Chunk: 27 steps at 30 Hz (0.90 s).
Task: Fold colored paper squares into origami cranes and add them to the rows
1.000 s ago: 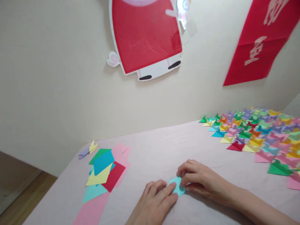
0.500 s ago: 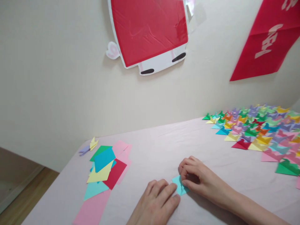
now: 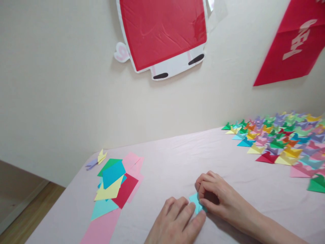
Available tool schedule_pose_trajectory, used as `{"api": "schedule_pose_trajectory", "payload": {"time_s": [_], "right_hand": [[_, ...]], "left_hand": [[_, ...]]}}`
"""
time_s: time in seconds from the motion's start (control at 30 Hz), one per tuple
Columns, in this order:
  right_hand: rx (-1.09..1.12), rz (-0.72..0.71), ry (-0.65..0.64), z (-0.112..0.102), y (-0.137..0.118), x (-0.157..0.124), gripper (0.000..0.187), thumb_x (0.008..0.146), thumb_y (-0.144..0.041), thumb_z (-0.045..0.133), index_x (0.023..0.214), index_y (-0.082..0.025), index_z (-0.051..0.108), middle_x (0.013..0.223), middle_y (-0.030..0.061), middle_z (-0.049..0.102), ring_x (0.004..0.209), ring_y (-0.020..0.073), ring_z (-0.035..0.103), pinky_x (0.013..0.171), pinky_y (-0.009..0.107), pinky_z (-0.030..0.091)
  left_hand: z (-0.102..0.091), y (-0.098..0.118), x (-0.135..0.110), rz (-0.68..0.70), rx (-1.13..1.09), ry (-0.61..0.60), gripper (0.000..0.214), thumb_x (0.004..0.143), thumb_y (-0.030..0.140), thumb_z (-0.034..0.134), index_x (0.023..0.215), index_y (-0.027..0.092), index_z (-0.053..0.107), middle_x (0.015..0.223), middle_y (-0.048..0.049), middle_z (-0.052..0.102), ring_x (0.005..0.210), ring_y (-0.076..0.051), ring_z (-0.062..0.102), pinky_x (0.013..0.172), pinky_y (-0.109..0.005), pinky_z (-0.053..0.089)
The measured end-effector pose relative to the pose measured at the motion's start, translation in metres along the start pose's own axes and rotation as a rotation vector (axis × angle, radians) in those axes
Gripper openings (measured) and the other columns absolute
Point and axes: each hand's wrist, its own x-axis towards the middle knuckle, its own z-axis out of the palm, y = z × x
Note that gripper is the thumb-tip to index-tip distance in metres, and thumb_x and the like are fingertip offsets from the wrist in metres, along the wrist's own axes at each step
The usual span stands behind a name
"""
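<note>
A small light blue folded paper (image 3: 194, 200) lies on the cloth-covered table between my hands, partly hidden by fingers. My right hand (image 3: 218, 195) is curled at its right side, thumb and index finger pinched on the paper's edge. From the lower left, my left hand (image 3: 177, 220) reaches in, palm down. Its fingers are stretched out and a little apart, with the index finger and thumb pressing on the paper's near left part.
Loose sheets overlap at left, among them a blue sheet (image 3: 113, 173), a red sheet (image 3: 128, 189) and a pink sheet (image 3: 101, 227). A yellow folded piece (image 3: 102, 156) lies behind them. Rows of colourful folded paper pieces (image 3: 286, 154) cover the right. A wall (image 3: 177, 108) stands behind.
My left hand has moved right, its thumb and index finger further onto the light blue paper. My right hand keeps its pinch there. The view has shifted slightly.
</note>
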Motion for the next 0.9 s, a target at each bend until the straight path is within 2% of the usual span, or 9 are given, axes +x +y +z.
{"api": "schedule_pose_trajectory", "payload": {"time_s": [0.1, 0.23, 0.4, 0.47, 0.57, 0.63, 0.9], "right_hand": [[-0.001, -0.002, -0.007, 0.000, -0.001, 0.000, 0.016, 0.081, -0.010, 0.058, 0.070, -0.022, 0.058, 0.085, 0.0013, 0.064, 0.085, 0.0201, 0.053, 0.078, 0.035, 0.041], [-0.018, 0.011, -0.017, -0.003, -0.005, 0.001, 0.017, 0.082, -0.008, 0.056, 0.071, -0.020, 0.057, 0.084, 0.0014, 0.063, 0.084, 0.0193, 0.053, 0.080, 0.036, 0.040], [-0.041, 0.022, -0.035, -0.003, -0.007, -0.001, 0.017, 0.083, -0.008, 0.056, 0.072, -0.020, 0.055, 0.083, 0.0010, 0.062, 0.083, 0.0191, 0.052, 0.080, 0.036, 0.039], [-0.049, 0.023, -0.039, -0.003, -0.007, -0.001, 0.017, 0.084, -0.008, 0.055, 0.072, -0.020, 0.055, 0.083, 0.0011, 0.062, 0.083, 0.0192, 0.052, 0.080, 0.037, 0.038], [-0.054, 0.024, -0.038, -0.003, -0.009, 0.000, 0.017, 0.086, -0.009, 0.054, 0.073, -0.020, 0.055, 0.085, 0.0019, 0.062, 0.085, 0.0197, 0.051, 0.079, 0.037, 0.038], [-0.055, 0.023, -0.037, -0.003, -0.009, 0.000, 0.016, 0.087, -0.011, 0.053, 0.074, -0.020, 0.054, 0.086, 0.0022, 0.062, 0.085, 0.0200, 0.051, 0.079, 0.037, 0.038], [-0.075, 0.004, -0.048, -0.001, -0.005, -0.003, 0.014, 0.087, -0.013, 0.051, 0.076, -0.022, 0.052, 0.088, 0.0029, 0.062, 0.087, 0.0216, 0.052, 0.079, 0.039, 0.038]], "left_hand": [[0.003, 0.000, -0.001, 0.028, 0.057, -0.002, 0.027, 0.103, 0.023, 0.041, 0.124, 0.017, 0.058, 0.117, -0.0056, 0.065, 0.105, -0.021, 0.053, 0.088, -0.034, 0.042], [0.007, 0.002, -0.002, -0.013, 0.068, 0.047, 0.026, 0.101, 0.025, 0.046, 0.122, 0.019, 0.059, 0.115, -0.0046, 0.064, 0.106, -0.021, 0.052, 0.090, -0.034, 0.042], [0.007, 0.005, -0.002, -0.042, 0.027, 0.053, 0.026, 0.101, 0.025, 0.046, 0.121, 0.018, 0.060, 0.114, -0.0041, 0.064, 0.107, -0.022, 0.052, 0.091, -0.035, 0.040], [0.005, 0.005, -0.001, -0.044, -0.002, 0.048, 0.029, 0.102, 0.032, 0.043, 0.120, 0.017, 0.060, 0.113, -0.0045, 0.065, 0.105, -0.022, 0.052, 0.091, -0.035, 0.040], [0.000, 0.005, -0.002, -0.023, -0.045, -0.028, 0.052, 0.100, 0.057, 0.038, 0.121, 0.014, 0.059, 0.117, -0.0076, 0.063, 0.105, -0.025, 0.052, 0.090, -0.038, 0.041], [-0.002, 0.005, -0.002, -0.022, -0.064, -0.080, 0.063, 0.095, 0.066, 0.037, 0.120, 0.013, 0.059, 0.119, -0.0093, 0.063, 0.107, -0.026, 0.052, 0.091, -0.040, 0.041], [-0.010, 0.008, 0.001, -0.068, -0.145, -0.230, 0.070, 0.092, 0.067, 0.046, 0.137, 0.013, 0.047, 0.130, -0.0099, 0.060, 0.116, -0.030, 0.051, 0.099, -0.044, 0.040]]}}
